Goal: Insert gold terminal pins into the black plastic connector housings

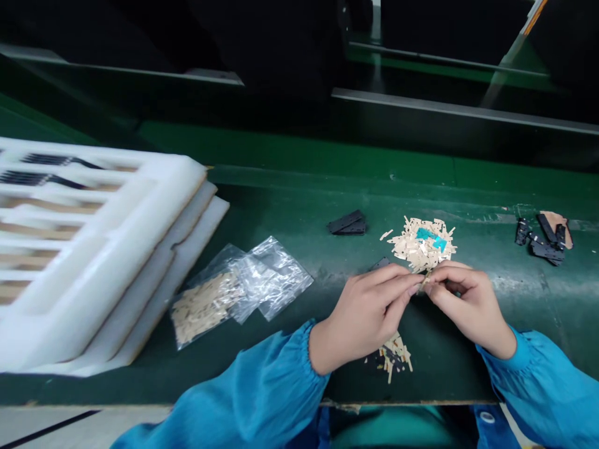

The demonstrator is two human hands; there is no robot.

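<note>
My left hand point(372, 308) and my right hand point(465, 302) meet fingertip to fingertip over the green table. Between their pinched fingers is a small beige strip point(425, 280), mostly covered by the fingertips. Just beyond them lies a heap of small beige pieces point(416, 252) with a few turquoise pieces point(438, 242) on top. A smaller scatter of beige pieces and dark bits point(395, 357) lies nearer to me, partly behind my left hand. One dark flat part point(381, 263) shows just past my left knuckles.
Stacked white foam trays point(187, 181) with slots stand at the left. Beside them lie a clear bag of beige pieces point(206, 308) and a clear plastic bag point(281, 277). Black flat parts point(349, 223) rest behind my hands, and more black parts point(547, 246) lie at the right.
</note>
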